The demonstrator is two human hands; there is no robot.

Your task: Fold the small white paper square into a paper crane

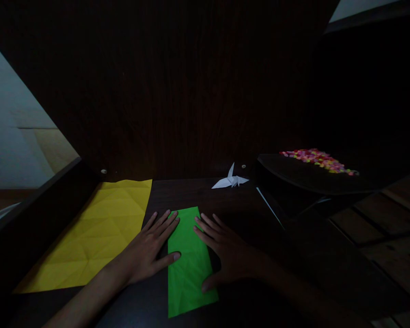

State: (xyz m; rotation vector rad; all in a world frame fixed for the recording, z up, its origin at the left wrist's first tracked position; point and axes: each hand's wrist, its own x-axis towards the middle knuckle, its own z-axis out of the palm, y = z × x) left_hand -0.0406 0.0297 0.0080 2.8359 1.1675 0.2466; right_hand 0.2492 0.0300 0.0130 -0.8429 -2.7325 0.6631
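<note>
A green sheet of paper (187,264), folded into a long strip, lies on the dark wooden table (246,214). My left hand (148,250) lies flat at the strip's left edge, fingers spread, thumb on the green paper. My right hand (227,253) lies flat at its right edge, fingertips and thumb touching the paper. Both palms face down and hold nothing.
A creased yellow sheet (95,232) lies to the left of my left hand. A small white folded paper crane (230,181) stands at the back of the table. At the right, a dark tray (304,177) carries small multicoloured pieces (317,159). A dark wooden panel rises behind.
</note>
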